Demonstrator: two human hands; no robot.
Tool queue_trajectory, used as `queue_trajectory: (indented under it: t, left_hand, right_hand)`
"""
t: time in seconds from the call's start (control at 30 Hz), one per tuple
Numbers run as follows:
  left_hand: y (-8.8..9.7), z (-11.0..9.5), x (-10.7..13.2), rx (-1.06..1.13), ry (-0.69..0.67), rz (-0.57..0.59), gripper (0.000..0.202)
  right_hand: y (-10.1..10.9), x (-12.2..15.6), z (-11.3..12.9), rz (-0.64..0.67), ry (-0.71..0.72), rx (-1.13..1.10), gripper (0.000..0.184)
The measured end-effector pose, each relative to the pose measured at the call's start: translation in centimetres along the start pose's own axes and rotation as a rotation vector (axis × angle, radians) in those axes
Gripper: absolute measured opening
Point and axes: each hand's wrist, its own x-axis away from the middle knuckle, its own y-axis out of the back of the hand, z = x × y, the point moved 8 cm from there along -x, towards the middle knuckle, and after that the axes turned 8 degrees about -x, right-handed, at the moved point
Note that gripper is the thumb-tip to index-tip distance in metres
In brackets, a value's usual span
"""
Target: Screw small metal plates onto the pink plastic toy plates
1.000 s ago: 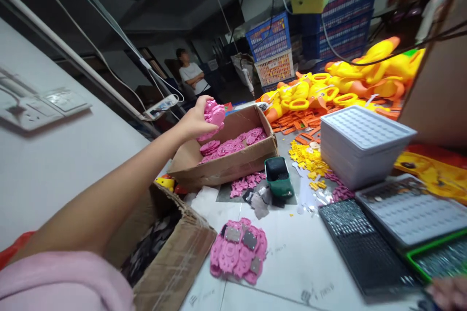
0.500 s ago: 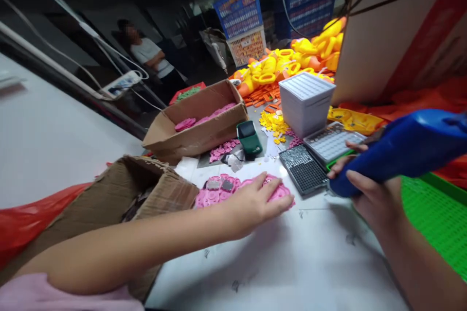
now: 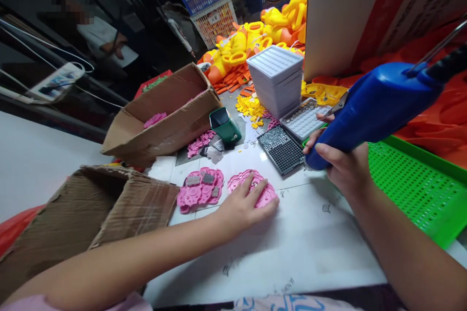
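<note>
My left hand (image 3: pixel 245 205) lies flat with fingers spread on a pile of pink plastic parts (image 3: pixel 260 191) on the white table. A second pile of pink parts with grey squares on them (image 3: pixel 200 189) sits just to its left. My right hand (image 3: pixel 341 165) is wrapped round the grip of a blue electric screwdriver (image 3: pixel 375 107), held above the table near a black tray of screws (image 3: pixel 280 148).
An open cardboard box (image 3: pixel 164 116) with pink parts stands behind, another box (image 3: pixel 95 214) at the near left. A green cup (image 3: pixel 225 125), stacked grey trays (image 3: pixel 276 77), a green perforated tray (image 3: pixel 416 184) and yellow-orange toys (image 3: pixel 255 39) surround. A seated person (image 3: pixel 98 34) is far left.
My left hand left the far box with pink parts and laid them on the table, where it now rests. My right hand came into view holding the blue screwdriver.
</note>
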Motion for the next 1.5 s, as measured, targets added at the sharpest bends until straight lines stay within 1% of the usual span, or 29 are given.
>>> queue_trajectory:
  t: [0.17,0.27,0.37,0.43,0.53,0.67,0.73,0.8,0.87,0.93,1.0,1.07,1.13,1.23,1.27,1.3,1.37,1.43,1.5]
  left_hand:
    - [-1.1,-0.3,0.7,0.029,0.044,0.077,0.041]
    - [-1.3,-0.6,1.1,0.061,0.069,0.095,0.042]
    - [-1.6,-0.9,1.4,0.101,0.09,0.125,0.043]
    - [-1.6,-1.2,1.5,0.136,0.097,0.155,0.045]
    - [-1.6,-1.4,1.5,0.214,0.117,0.226,0.053]
    - [-1.9,-2.0,1.6,0.359,0.135,0.388,0.077]
    - [-1.9,-2.3,1.8,0.374,0.149,0.424,0.084]
    - [-1.8,-2.6,2.0,0.346,0.172,0.402,0.085]
    - [-1.5,-2.7,2.2,0.288,0.194,0.34,0.079]
    - [-0.9,-2.7,2.2,0.201,0.217,0.263,0.066]
    - [-0.1,-2.4,2.0,0.115,0.243,0.196,0.05]
    - [1.1,-1.9,1.8,0.059,0.267,0.131,0.039]
    - [2.5,-1.5,1.6,0.047,0.287,0.065,0.031]
    - [5.1,-1.6,2.0,0.102,0.322,-0.033,0.026]
    - [5.7,-1.8,2.2,0.134,0.324,-0.044,0.025]
    - [6.1,-2.3,2.6,0.171,0.321,-0.03,0.024]
    - [5.7,-3.4,3.4,0.249,0.295,0.07,0.024]
    - [4.5,-4.4,4.4,0.306,0.269,0.191,0.031]
    - [3.2,-5.0,5.4,0.324,0.254,0.258,0.046]
  right_hand:
    - [0.1,0.0,0.0,-0.02,-0.021,-0.012,0.024]
    - [0.2,0.0,0.0,-0.038,-0.026,0.002,0.022]
    - [0.1,0.1,0.2,-0.025,-0.01,-0.008,0.023]
    - [-0.1,0.1,0.4,-0.016,-0.002,-0.035,0.03]
    - [-0.2,0.0,0.4,-0.013,0.002,-0.071,0.052]
    - [-0.2,0.0,0.2,-0.009,-0.022,-0.058,0.057]
    - [-0.2,0.0,0.2,-0.011,-0.033,-0.054,0.059]
    - [-0.2,0.0,0.3,-0.023,-0.036,-0.063,0.058]
    - [-0.1,0.0,0.4,-0.044,-0.044,-0.073,0.057]
    - [-0.1,0.0,0.4,-0.06,-0.034,-0.073,0.054]
    - [-0.1,0.0,0.6,-0.056,-0.005,-0.072,0.046]
    - [-0.1,-0.1,0.7,-0.044,0.022,-0.074,0.038]
    - [-0.1,-0.1,0.7,-0.031,0.031,-0.076,0.035]
    - [-0.1,-0.1,0.7,-0.028,0.029,-0.076,0.043]
    - [-0.1,-0.2,0.7,-0.035,0.032,-0.079,0.046]
    - [-0.1,-0.2,0.8,-0.047,0.032,-0.084,0.049]
    - [0.0,-0.2,0.9,-0.085,0.032,-0.095,0.052]
    - [0.1,-0.3,1.0,-0.12,0.037,-0.102,0.054]
    - [-0.1,-0.5,1.2,-0.122,0.061,-0.105,0.053]
